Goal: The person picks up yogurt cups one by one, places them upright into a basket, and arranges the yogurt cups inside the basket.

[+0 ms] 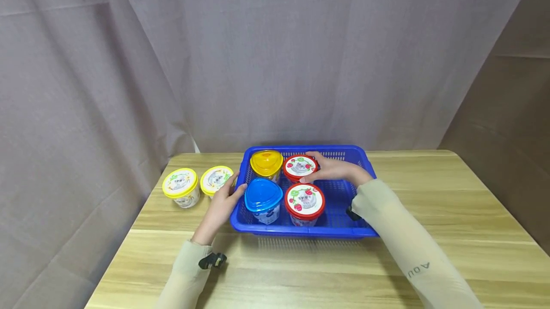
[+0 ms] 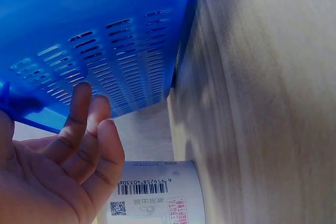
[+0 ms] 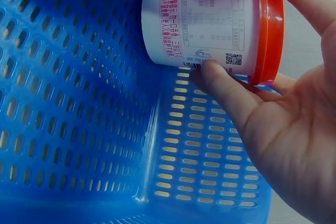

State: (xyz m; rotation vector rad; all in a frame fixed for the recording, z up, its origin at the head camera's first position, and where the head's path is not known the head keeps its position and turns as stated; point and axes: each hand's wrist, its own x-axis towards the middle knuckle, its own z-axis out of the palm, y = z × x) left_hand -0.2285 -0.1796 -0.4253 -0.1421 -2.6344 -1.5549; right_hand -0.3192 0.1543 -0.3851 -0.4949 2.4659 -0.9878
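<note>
A blue perforated plastic basket (image 1: pixel 301 230) sits on the table. My right hand (image 1: pixel 335 169) holds a red-lidded tub (image 1: pixel 299 165) with strawberry print, at the back inside the basket. In the right wrist view the thumb lies along that tub's white side (image 3: pixel 210 19), with other fingers behind it. My left hand (image 1: pixel 219 211) grips the basket's left rim, thumb at the top edge and bent fingers outside the perforated wall (image 2: pixel 126 51). Also inside are another red-lidded tub (image 1: pixel 305 198), a blue-lidded tub (image 1: pixel 263 195) and an orange-yellow-lidded tub (image 1: pixel 266 162).
Two tubs with flat yellow lids stand on the table left of the basket: one at the outside (image 1: pixel 180 182), and a nearer one (image 1: pixel 214 179) partly hidden by my left hand. A grey curtain (image 1: pixel 275 60) hangs behind the wooden table (image 1: pixel 429 204).
</note>
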